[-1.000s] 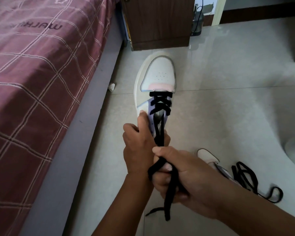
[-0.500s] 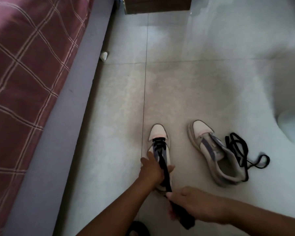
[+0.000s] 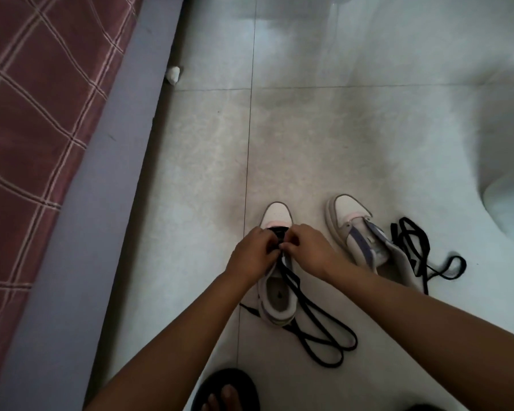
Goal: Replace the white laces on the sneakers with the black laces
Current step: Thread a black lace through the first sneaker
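Both hands meet over the front of the near sneaker, which stands upright on the tiled floor with its toe pointing away from the camera. The left hand and the right hand have their fingers curled in toward each other at the lower eyelets, pinching the black lace there — the exact grip of each fingertip is hidden by the knuckles. From under the hands the lace runs back across the shoe's open collar and trails onto the floor in long loose loops just behind the heel, with one end lying out to the left of the heel.

The second sneaker sits just to the right, angled slightly outward, its tongue area unlaced. A second black lace lies in a tangle against its right side.

Along the left runs a bed with a maroon checked cover and a grey frame edge; a small white scrap rests on the floor beside it. At the bottom edge a foot in a dark sandal shows.
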`<action>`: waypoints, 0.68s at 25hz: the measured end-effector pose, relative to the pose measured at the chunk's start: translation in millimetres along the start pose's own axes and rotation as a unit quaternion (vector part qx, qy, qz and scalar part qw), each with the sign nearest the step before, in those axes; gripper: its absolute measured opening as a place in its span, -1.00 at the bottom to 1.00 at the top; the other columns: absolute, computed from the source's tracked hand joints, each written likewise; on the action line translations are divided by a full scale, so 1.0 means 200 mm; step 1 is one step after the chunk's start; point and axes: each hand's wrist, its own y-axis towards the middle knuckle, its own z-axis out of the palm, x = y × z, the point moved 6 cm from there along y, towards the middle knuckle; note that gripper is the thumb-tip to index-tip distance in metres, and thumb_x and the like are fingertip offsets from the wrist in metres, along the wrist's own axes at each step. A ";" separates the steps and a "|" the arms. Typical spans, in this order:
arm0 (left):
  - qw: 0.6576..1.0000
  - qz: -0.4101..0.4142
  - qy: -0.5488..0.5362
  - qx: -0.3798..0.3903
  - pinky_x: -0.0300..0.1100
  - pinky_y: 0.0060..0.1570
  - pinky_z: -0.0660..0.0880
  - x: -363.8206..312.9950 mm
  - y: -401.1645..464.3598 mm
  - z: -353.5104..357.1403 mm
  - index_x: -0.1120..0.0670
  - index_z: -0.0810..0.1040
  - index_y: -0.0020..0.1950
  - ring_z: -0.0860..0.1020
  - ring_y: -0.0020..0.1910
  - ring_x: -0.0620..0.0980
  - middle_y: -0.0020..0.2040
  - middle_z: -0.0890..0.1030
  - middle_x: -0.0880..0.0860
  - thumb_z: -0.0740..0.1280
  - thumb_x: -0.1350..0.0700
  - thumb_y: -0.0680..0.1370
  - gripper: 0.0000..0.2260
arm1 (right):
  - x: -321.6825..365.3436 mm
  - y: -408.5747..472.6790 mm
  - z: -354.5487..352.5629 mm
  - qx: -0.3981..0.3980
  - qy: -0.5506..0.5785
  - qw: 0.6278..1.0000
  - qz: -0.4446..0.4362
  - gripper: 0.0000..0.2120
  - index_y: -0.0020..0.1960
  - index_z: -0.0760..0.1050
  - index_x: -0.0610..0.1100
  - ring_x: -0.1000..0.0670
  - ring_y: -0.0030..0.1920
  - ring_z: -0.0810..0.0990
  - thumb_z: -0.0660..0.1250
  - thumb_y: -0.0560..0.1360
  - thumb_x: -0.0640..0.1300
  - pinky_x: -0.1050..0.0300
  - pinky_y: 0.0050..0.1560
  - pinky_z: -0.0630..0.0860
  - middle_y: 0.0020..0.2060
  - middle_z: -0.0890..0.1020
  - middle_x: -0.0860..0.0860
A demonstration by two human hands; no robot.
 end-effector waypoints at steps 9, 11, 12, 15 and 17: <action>0.988 -0.013 0.152 -0.001 -0.14 -0.15 0.35 -0.08 0.02 0.08 0.16 0.46 0.27 0.46 0.09 0.11 0.21 0.42 0.15 0.22 0.16 0.59 -0.74 | -0.05 -0.02 -0.01 0.059 0.176 0.981 0.051 -0.86 -0.17 0.43 -0.13 -0.02 -0.16 0.46 0.24 0.57 -0.21 0.16 -0.11 0.38 -0.25 0.52 -0.04; 0.984 -0.018 0.176 0.008 -0.13 -0.11 0.39 -0.08 0.04 0.08 0.15 0.43 0.31 0.46 0.11 0.12 0.24 0.40 0.15 0.23 0.17 0.58 -0.71 | -0.02 -0.02 -0.02 0.043 0.129 0.991 0.016 -0.93 -0.01 0.51 -0.19 -0.03 -0.09 0.50 0.26 0.55 -0.22 0.19 -0.08 0.38 -0.11 0.56 -0.11; 0.985 -0.019 0.173 0.011 -0.11 -0.09 0.41 -0.08 0.04 0.08 0.15 0.44 0.30 0.46 0.11 0.11 0.23 0.41 0.14 0.22 0.17 0.58 -0.72 | -0.01 -0.01 -0.02 0.034 0.082 0.996 -0.006 -0.88 0.05 0.52 -0.19 -0.03 -0.05 0.52 0.28 0.54 -0.20 0.22 -0.08 0.36 -0.05 0.55 -0.11; 0.997 -0.047 0.067 0.006 -0.15 -0.16 0.41 -0.05 0.05 0.03 0.14 0.53 0.10 0.52 -0.01 0.07 0.09 0.49 0.11 0.27 0.13 0.56 -0.83 | 0.01 0.00 -0.04 0.053 0.005 0.998 -0.035 -0.89 0.02 0.53 -0.14 0.01 -0.06 0.50 0.33 0.51 -0.15 0.24 -0.09 0.33 -0.01 0.57 -0.08; 0.997 -0.070 -0.028 0.008 -0.21 -0.20 0.42 0.00 0.05 0.00 0.11 0.58 -0.14 0.55 -0.13 0.01 -0.05 0.58 0.10 0.35 0.14 0.51 -0.94 | 0.01 0.01 -0.05 0.079 -0.018 0.995 -0.050 -0.88 0.02 0.54 -0.13 0.02 -0.07 0.48 0.34 0.50 -0.13 0.22 -0.10 0.33 0.01 0.58 -0.08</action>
